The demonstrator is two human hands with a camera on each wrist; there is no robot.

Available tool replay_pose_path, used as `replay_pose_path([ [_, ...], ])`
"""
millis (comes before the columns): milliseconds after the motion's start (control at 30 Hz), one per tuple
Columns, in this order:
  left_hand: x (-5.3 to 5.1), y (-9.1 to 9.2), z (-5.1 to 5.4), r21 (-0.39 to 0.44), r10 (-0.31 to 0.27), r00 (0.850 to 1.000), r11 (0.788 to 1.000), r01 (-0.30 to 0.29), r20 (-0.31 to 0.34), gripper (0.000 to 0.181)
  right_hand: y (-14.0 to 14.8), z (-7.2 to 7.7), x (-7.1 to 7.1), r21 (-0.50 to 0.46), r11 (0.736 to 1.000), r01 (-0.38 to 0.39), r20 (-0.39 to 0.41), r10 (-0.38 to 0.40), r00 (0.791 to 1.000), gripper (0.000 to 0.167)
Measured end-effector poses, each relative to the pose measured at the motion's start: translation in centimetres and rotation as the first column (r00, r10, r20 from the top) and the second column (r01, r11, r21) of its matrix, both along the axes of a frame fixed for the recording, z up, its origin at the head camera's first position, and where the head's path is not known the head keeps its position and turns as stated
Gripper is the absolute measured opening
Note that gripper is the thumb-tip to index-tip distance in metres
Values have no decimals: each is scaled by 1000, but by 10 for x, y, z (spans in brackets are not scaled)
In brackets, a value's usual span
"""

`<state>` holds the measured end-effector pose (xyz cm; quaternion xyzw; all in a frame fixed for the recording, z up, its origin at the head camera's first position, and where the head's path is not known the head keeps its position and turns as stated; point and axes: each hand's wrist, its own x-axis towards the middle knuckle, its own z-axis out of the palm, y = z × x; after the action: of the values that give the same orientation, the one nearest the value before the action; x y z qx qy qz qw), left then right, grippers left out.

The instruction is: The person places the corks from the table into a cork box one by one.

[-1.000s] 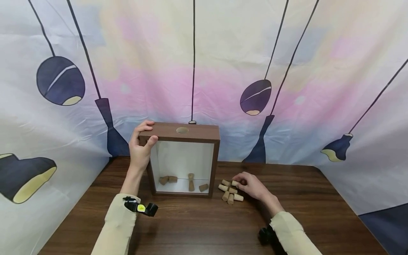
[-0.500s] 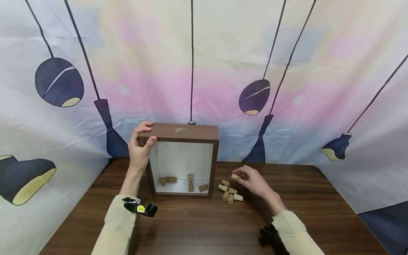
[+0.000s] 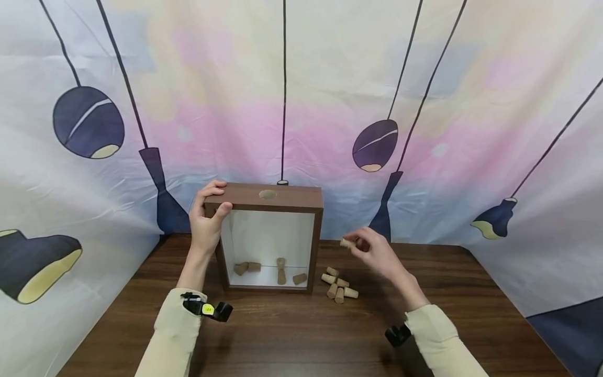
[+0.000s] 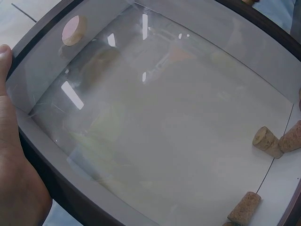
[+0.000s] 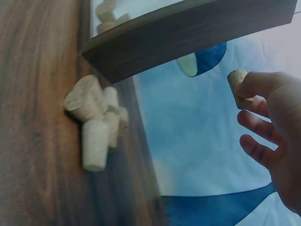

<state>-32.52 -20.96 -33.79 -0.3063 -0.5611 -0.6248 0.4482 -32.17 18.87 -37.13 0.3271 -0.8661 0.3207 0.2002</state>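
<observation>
A brown wooden box (image 3: pixel 317 246) with a clear front and white inside stands upright on the table. Its top has a round hole (image 3: pixel 268 194), also visible from below in the left wrist view. Several corks (image 3: pixel 281 276) lie on the box's floor. My left hand (image 3: pixel 205 222) grips the upper left corner, thumb in front and fingers on top. Right of the box, my right hand (image 3: pixel 377 254) pinches one cork (image 5: pixel 239 87) between thumb and index finger, raised above the table. Below it, a small pile of corks (image 3: pixel 339 285) lies by the box's lower right corner.
The dark wooden table (image 3: pixel 292 335) carries everything. A cloth backdrop (image 3: pixel 301 104) printed with hanging lamps rises behind and at both sides, close to the box's back. Each wrist wears a small black camera, such as the left camera (image 3: pixel 222 311).
My right hand has lifted a cork from the pile and carried it upward, away from the table. My left hand keeps its grip on the box, which stays in place.
</observation>
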Motion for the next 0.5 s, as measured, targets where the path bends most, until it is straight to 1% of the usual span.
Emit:
replay_pose_path([
  [67,4,2,4,-3,-7,1000,1000,7,4,54,-1,6,1,-14,1000,-14,-28,13,1000,22],
  [233,17,7,12,-8,2,1000,1000,-2,10,57,-4,21,4,-29,999,-32,-76,30,997,22],
  [367,20,8,15,-9,2,1000,1000,-2,12,58,-8,34,6,-43,999,-33,-124,27,992,21],
  [500,20,10,15,-10,0,1000,1000,0,13,57,-11,48,9,-67,996,-57,-192,43,980,21],
])
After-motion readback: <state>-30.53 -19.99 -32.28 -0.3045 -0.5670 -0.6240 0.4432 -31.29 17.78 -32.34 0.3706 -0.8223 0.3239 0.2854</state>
